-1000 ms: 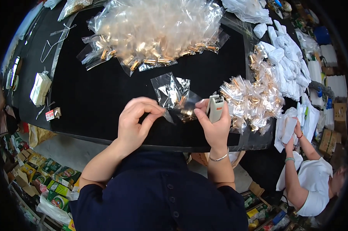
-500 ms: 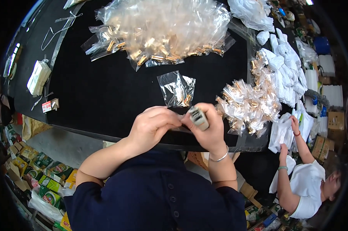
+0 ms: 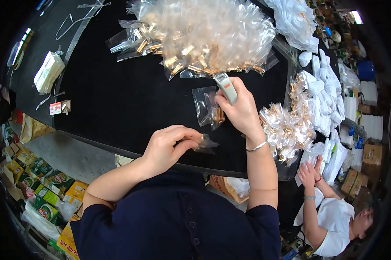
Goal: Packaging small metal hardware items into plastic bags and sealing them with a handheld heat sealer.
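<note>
My left hand (image 3: 167, 145) pinches a small clear plastic bag (image 3: 207, 145) close to the table's front edge. Farther forward, my right hand (image 3: 243, 108) is closed round a pale grey hand stapler (image 3: 227, 89), its nose close to the front of a large heap of clear bags (image 3: 204, 39) holding gold-coloured metal pieces. Beneath the stapler and my right fingers lies another clear bag (image 3: 203, 106), with a few gold-coloured pieces at its lower right. To the right of my right wrist is a heap of small filled bags (image 3: 288, 130).
White wrapped bundles (image 3: 323, 95) line the table's right side, where a co-worker in white (image 3: 334, 221) sits with hands together. At the left are a stack of white packets (image 3: 49, 73) and a small red-and-white box (image 3: 55, 108). Cartons (image 3: 59, 180) stand below the table at left.
My right hand has moved forward and away from my left with the stapler, over the bag on the table. My left hand keeps its small bag. The co-worker's hands have come together.
</note>
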`<move>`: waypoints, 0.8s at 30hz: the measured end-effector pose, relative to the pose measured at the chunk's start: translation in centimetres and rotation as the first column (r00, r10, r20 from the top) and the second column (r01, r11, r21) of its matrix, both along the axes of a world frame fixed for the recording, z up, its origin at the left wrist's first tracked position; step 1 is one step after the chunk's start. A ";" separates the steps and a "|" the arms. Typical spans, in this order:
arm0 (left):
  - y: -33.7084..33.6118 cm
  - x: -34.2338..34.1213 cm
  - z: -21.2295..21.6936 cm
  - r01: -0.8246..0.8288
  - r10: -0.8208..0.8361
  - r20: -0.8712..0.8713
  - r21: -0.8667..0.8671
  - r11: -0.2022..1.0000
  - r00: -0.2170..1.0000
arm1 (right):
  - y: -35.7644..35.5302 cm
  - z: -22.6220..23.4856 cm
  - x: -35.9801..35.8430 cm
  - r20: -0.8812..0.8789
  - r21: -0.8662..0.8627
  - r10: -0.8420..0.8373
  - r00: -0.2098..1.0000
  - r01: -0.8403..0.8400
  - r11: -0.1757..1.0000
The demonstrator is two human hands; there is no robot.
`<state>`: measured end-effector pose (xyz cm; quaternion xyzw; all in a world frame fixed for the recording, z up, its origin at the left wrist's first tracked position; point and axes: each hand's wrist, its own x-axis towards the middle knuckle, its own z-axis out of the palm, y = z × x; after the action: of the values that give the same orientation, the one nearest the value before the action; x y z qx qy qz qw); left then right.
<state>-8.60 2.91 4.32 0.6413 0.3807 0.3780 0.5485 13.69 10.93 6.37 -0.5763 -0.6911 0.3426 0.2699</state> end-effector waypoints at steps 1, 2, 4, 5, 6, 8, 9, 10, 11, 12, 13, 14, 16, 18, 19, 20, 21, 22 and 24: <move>-0.1 0.0 0.0 0.001 -0.001 0.003 -0.028 1.000 1.000 | 0.1 -0.3 -0.3 0.000 -0.002 0.002 1.000 -0.002 1.000; -0.1 0.0 0.0 0.000 0.000 0.002 -0.028 1.000 1.000 | 0.2 -0.9 -0.6 0.112 0.079 0.021 0.993 -0.030 0.996; -0.2 0.3 0.1 -0.012 0.041 0.088 -0.307 0.951 0.995 | 0.4 -1.5 -1.0 0.335 0.226 0.029 0.942 -0.110 0.968; -0.2 0.3 0.1 -0.007 0.069 0.126 -0.439 0.898 0.990 | 0.5 -1.5 -0.9 0.334 0.227 0.028 0.942 -0.110 0.968; -0.2 0.4 0.2 -0.005 0.068 0.127 -0.438 0.899 0.990 | 0.6 -1.4 -0.9 0.334 0.169 0.038 0.942 -0.099 0.981; 0.1 0.4 0.2 -0.012 0.115 0.179 -0.493 0.870 0.977 | 0.8 -1.3 -0.9 0.329 0.050 0.065 0.942 -0.086 0.995; 0.2 0.5 0.2 -0.012 0.138 0.205 -0.520 0.854 0.969 | 0.5 -1.3 -0.8 0.329 0.051 0.066 0.942 -0.087 0.995; 0.2 0.5 0.1 -0.011 0.137 0.205 -0.519 0.855 0.969 | -0.1 -1.2 -0.3 0.221 0.041 0.017 0.975 -0.027 0.999; 0.2 0.6 0.1 -0.001 0.139 0.220 -0.530 0.848 0.966 | -0.8 -1.2 0.2 0.111 0.026 -0.035 0.993 0.033 0.999; 0.1 0.6 -0.1 0.004 0.145 0.232 -0.543 0.840 0.962 | -1.5 -1.1 0.4 -0.002 0.002 -0.086 0.996 0.086 0.996; 0.1 0.6 -0.2 0.011 0.150 0.244 -0.555 0.832 0.958 | -2.2 -0.8 0.7 -0.005 0.001 -0.083 0.996 0.083 0.997; 0.0 0.6 -0.2 0.013 0.147 0.242 -0.555 0.832 0.959 | -3.0 -0.3 0.9 -0.156 -0.027 -0.133 0.979 0.130 0.991; 0.0 0.5 -0.3 0.010 0.155 0.247 -0.560 0.828 0.957 | -4.5 0.6 1.0 -0.440 -0.102 -0.230 0.868 0.207 0.973; 0.2 0.8 -0.2 0.023 0.143 0.251 -0.559 0.829 0.957 | -5.3 0.8 1.2 -0.442 -0.085 -0.257 0.859 0.245 0.966; 0.2 0.8 -0.2 0.016 0.146 0.246 -0.556 0.831 0.958 | -5.7 0.8 1.2 -0.444 -0.071 -0.275 0.853 0.272 0.960; 0.2 0.8 -0.2 0.009 0.150 0.241 -0.553 0.833 0.959 | -6.0 0.8 1.2 -0.446 -0.058 -0.291 0.847 0.298 0.953; 0.3 0.7 -0.2 -0.001 0.156 0.236 -0.550 0.835 0.959 | -6.3 0.9 1.3 -0.447 -0.057 -0.295 0.844 0.303 0.951; 0.3 0.7 -0.1 0.001 0.152 0.234 -0.549 0.836 0.960 | -6.7 0.8 1.5 -0.421 -0.021 -0.277 0.863 0.296 0.955; 0.5 0.7 0.1 -0.006 0.154 0.229 -0.541 0.841 0.961 | -7.2 0.7 1.7 -0.366 0.049 -0.242 0.899 0.278 0.959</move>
<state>-7.87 3.37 4.39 0.3903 0.4211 0.3614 0.7346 15.37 3.74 7.07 -0.5774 -0.5638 0.3671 0.4625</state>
